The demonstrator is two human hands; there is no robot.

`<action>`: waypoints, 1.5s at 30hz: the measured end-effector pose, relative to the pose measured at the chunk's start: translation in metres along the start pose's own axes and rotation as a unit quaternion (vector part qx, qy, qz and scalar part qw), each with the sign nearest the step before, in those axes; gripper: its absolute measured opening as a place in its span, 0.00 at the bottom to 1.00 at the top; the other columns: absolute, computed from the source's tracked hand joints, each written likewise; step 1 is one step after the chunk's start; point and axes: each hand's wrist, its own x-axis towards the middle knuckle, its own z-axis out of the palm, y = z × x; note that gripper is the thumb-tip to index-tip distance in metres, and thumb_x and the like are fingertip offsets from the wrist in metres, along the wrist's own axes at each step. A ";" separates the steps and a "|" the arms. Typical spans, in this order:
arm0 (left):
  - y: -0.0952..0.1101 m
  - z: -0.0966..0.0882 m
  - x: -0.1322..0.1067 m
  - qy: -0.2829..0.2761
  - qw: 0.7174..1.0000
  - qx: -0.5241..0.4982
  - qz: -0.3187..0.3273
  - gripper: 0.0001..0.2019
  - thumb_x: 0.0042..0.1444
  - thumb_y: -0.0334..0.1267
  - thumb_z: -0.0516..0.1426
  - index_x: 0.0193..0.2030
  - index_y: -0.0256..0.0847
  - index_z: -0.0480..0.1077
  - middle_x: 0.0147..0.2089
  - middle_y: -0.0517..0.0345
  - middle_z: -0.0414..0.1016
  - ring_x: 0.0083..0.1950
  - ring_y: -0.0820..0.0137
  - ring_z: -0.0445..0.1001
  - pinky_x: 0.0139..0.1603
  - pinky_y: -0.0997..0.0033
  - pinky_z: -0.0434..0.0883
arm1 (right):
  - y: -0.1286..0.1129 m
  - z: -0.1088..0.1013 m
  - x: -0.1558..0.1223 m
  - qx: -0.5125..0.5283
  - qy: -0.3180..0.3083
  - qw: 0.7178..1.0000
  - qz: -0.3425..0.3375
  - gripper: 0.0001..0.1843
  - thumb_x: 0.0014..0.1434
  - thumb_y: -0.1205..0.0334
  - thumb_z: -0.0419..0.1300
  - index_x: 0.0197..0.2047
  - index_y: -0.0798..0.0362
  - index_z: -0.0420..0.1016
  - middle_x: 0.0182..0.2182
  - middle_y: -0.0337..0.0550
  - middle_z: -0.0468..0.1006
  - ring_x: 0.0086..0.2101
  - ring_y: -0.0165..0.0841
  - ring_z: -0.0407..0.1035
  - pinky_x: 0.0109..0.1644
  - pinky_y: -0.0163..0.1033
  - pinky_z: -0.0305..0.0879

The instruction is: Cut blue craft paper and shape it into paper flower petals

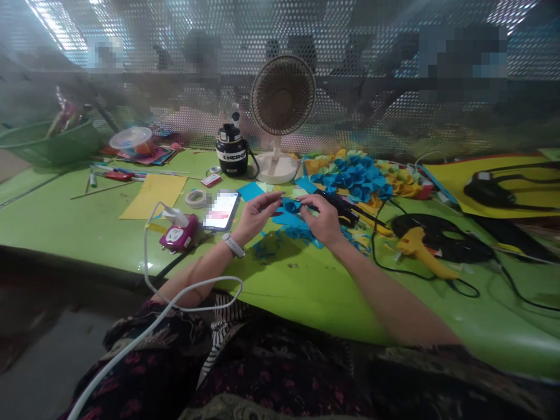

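Note:
My left hand and my right hand meet over the green table, both pinched on a small piece of blue paper that is partly rolled or folded. A white watch sits on my left wrist. Blue paper scraps lie under my hands. A phone with a lit screen rests just left of my left hand. Behind my right hand lies a dark tool, with a heap of blue and yellow paper flowers beyond it.
A yellow glue gun with black cord lies at the right. A pink power adapter with a white cable, a tape roll, yellow paper, a black jar, a small fan and a green basket also stand about.

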 end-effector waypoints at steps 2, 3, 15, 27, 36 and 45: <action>0.000 0.000 0.000 0.000 1.000 0.000 0.000 0.20 0.54 0.49 0.67 0.50 0.41 0.78 0.45 0.54 0.82 0.44 0.68 0.81 0.45 0.66 0.81 | 0.000 0.000 0.000 0.001 0.002 1.000 0.002 0.03 0.60 0.61 0.59 0.34 0.49 0.73 0.43 0.48 0.83 0.45 0.42 0.77 0.53 0.52 0.72; 0.000 0.000 0.000 -0.002 1.000 0.001 0.000 0.20 0.54 0.49 0.67 0.50 0.41 0.78 0.45 0.53 0.82 0.45 0.68 0.81 0.45 0.66 0.81 | 0.000 0.000 0.000 0.001 0.003 1.000 0.003 0.03 0.60 0.61 0.59 0.34 0.49 0.73 0.43 0.48 0.83 0.45 0.42 0.77 0.53 0.52 0.72; 0.003 0.001 -0.002 -0.002 1.000 0.018 -0.001 0.21 0.55 0.49 0.66 0.52 0.41 0.77 0.46 0.52 0.82 0.46 0.66 0.80 0.45 0.65 0.81 | 0.004 0.001 0.000 -0.007 0.010 1.000 0.001 0.03 0.59 0.61 0.60 0.34 0.49 0.74 0.42 0.48 0.83 0.45 0.42 0.77 0.53 0.52 0.72; 0.004 0.001 -0.003 -0.002 0.999 0.037 0.003 0.22 0.53 0.50 0.67 0.51 0.40 0.77 0.46 0.51 0.82 0.46 0.66 0.81 0.43 0.68 0.81 | 0.005 0.001 0.000 -0.039 0.005 0.999 -0.017 0.03 0.60 0.62 0.59 0.34 0.48 0.73 0.42 0.47 0.83 0.45 0.42 0.77 0.53 0.52 0.72; 0.002 0.001 -0.002 -0.003 0.999 0.049 0.010 0.21 0.55 0.50 0.66 0.51 0.39 0.77 0.47 0.51 0.81 0.44 0.68 0.80 0.42 0.68 0.82 | 0.004 0.001 0.000 -0.042 0.000 0.999 -0.023 0.03 0.60 0.62 0.59 0.34 0.48 0.73 0.42 0.47 0.82 0.45 0.42 0.76 0.53 0.52 0.72; 0.002 0.001 -0.002 -0.013 0.999 0.048 0.014 0.20 0.56 0.49 0.65 0.51 0.39 0.77 0.46 0.51 0.82 0.43 0.68 0.81 0.42 0.68 0.82 | 0.002 0.001 0.001 -0.033 -0.004 0.999 -0.012 0.03 0.59 0.62 0.59 0.34 0.48 0.73 0.42 0.47 0.83 0.46 0.43 0.76 0.54 0.54 0.72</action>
